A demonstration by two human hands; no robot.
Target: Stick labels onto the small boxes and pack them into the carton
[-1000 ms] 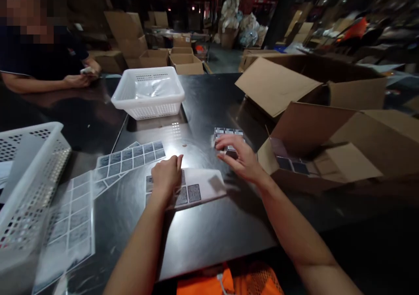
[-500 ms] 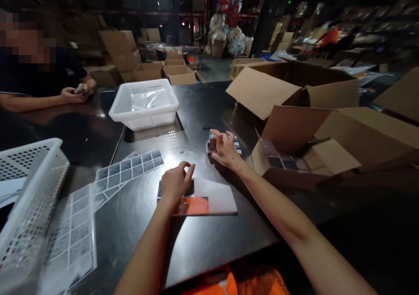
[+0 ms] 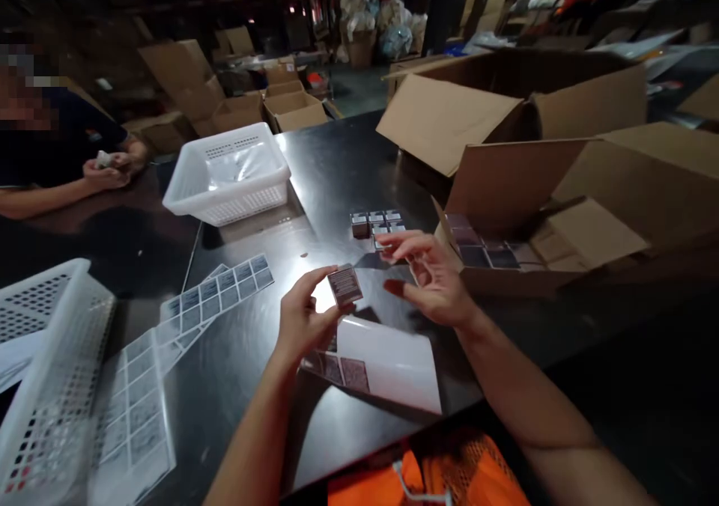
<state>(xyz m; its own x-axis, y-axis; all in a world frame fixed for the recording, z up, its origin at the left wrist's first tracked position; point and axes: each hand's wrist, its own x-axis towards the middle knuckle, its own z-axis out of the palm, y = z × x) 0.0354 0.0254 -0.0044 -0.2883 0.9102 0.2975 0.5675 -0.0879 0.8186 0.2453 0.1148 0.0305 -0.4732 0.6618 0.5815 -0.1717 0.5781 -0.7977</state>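
Between the thumb and fingers of my left hand (image 3: 306, 315) is a small dark box (image 3: 344, 285) with fine print on the side toward me. My right hand (image 3: 430, 278) is just to its right, fingers spread and apart from the box. Below both hands lies a label sheet (image 3: 393, 356), white and bare on the right, with dark square labels on its left part; my left hand hides some of it. Several similar small boxes (image 3: 376, 221) stand in a group behind my right hand, whose fingertips overlap the nearest ones in view.
More label sheets (image 3: 222, 293) lie to the left, beside a white perforated basket (image 3: 84, 326). Another white basket (image 3: 230, 199) holds clear plastic bags. On the right, an open carton (image 3: 505, 184) contains small dark boxes, with a larger carton (image 3: 449, 120) behind. A co-worker (image 3: 67, 147) sits far left.
My right hand has come back from the group of boxes and opened. My left hand has risen off the label sheet and now holds a small box. The view has tilted down slightly.
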